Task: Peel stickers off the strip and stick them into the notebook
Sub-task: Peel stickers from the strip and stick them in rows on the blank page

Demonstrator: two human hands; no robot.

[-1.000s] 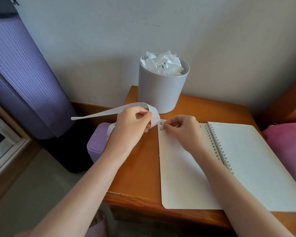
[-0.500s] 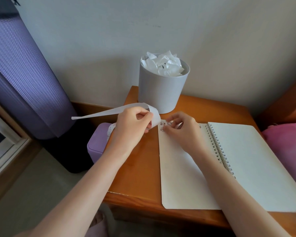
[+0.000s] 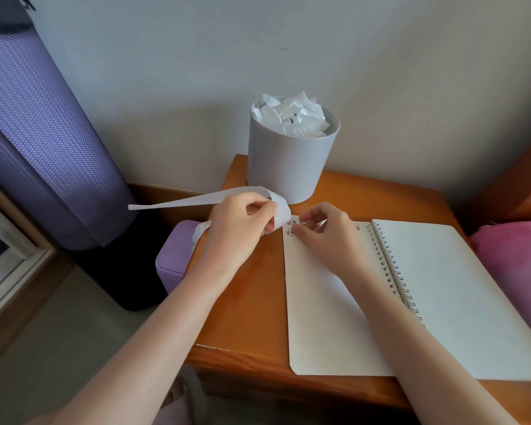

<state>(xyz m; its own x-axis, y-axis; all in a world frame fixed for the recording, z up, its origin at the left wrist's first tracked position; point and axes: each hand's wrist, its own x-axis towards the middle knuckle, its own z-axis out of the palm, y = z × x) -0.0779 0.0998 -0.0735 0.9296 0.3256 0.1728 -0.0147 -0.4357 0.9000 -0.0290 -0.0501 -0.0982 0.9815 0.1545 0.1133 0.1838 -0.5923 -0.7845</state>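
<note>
Two hands busy, a few stickers (image 3: pixel 292 222) already down in the notebook (image 3: pixel 319 302) page's top-left corner.

Left hand (image 3: pixel 242 228) pinches the strip (image 3: pixel 196 199), a thin white curl trailing off the table's left edge; right hand (image 3: pixel 322 231) has fingertips pressed together on the page by the stickers. Strip looks light, floppy and easy to crease, so I'd grip close to the peel point.

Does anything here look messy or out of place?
Only mildly: the grey round bin is heaped with crumpled white paper rising above its rim, and the open spiral notebook overhangs the wooden table's front edge.
</note>
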